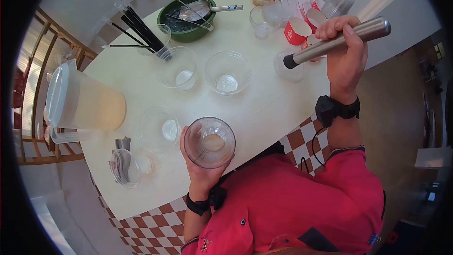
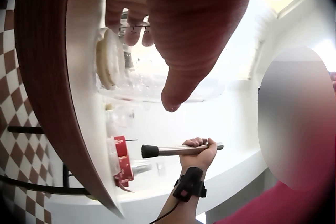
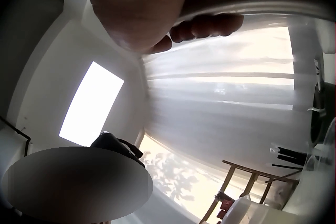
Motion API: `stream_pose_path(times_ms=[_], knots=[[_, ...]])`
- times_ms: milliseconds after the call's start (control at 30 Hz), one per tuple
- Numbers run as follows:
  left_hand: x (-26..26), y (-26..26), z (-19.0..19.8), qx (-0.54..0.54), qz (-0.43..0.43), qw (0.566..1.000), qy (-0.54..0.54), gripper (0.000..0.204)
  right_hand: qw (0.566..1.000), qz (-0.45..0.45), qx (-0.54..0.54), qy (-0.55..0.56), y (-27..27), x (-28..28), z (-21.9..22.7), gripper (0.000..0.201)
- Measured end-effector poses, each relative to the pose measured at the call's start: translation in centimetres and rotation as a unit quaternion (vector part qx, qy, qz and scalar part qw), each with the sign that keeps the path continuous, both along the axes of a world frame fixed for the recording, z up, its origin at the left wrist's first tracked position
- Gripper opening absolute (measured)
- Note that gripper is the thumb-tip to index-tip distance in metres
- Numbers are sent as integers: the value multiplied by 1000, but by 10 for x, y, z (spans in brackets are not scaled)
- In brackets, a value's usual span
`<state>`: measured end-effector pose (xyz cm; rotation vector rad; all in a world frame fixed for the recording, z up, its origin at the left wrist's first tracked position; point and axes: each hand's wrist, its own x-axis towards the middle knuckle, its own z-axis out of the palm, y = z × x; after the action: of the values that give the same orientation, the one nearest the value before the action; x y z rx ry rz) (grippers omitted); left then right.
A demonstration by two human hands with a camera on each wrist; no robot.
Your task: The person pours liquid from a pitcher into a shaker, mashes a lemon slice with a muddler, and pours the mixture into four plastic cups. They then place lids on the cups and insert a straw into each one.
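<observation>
muddler (image 1: pixel 315 52) in right grip (image 1: pixel 347 61) | cup (image 1: pixel 210 142) in left grip (image 1: pixel 204 177), near edge (image 1: pixel 255 151) | tabletop (image 1: pixel 269 101) between

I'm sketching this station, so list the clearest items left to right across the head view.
Pitcher, nearest clear bowl, clear cup in the left hand, leftmost red paper cup, right hand holding the metal rod.

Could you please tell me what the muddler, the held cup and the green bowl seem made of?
Muddler: smooth metal, probably stainless steel, judging by its grey sheen; its black end looks matte, perhaps rubber or plastic.
Cup: clear, glossy plastic or glass, being see-through.
Green bowl: probably plastic, smooth, from its even colour.
</observation>
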<state>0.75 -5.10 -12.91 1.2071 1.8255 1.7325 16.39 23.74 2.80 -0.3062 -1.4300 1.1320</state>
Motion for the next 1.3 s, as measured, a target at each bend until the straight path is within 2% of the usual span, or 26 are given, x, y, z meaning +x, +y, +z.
stream_pose_path(times_ms=[100, 233, 267, 367, 467, 500, 567, 667, 767, 867, 967, 1067, 1300], knots=[[0, 0, 0, -1, 0, 1000, -1, 120, 982, -78, 129, -111, 15, -1, -14, 20], [0, 0, 0, -5, 1, 1000, -4, 119, 951, -116, 240, -159, 20, -1, -24, 19], [-1, -1, 0, -4, 0, 1000, -4, 120, 965, -98, 184, -159, 10, 1, -21, 16], [1, 0, 1, -5, -1, 1000, -5, 119, 966, -103, 132, -197, 15, 4, -31, 12], [-3, 2, 13, -19, -2, 1000, 4, 123, 938, -75, 199, -275, 19, -11, -31, 19], [-2, 1, 5, -14, -4, 1000, 28, 125, 925, -76, 238, -286, 14, -6, -42, 21], [-2, 2, 3, -4, -3, 1000, 9, 121, 889, -61, 302, -338, 9, -9, -50, 26], [-1, 1, 0, 2, -1, 1000, 3, 119, 866, 4, 313, -391, 7, -10, -68, 32], [-2, 2, 0, 1, -2, 1000, 10, 119, 817, 19, 392, -422, 11, -9, -82, 32], [-3, 2, 0, 0, -5, 1000, 13, 119, 799, 36, 408, -441, 14, -9, -91, 38], [-5, 2, -1, -3, -12, 1000, 29, 122, 780, 44, 414, -468, 19, -9, -98, 28], [-4, 2, 1, -8, -13, 999, 36, 123, 761, 46, 440, -475, 26, -10, -105, 27], [-2, 3, 4, -10, -6, 1000, 19, 119, 746, 53, 456, -482, 36, -20, -108, 26]])
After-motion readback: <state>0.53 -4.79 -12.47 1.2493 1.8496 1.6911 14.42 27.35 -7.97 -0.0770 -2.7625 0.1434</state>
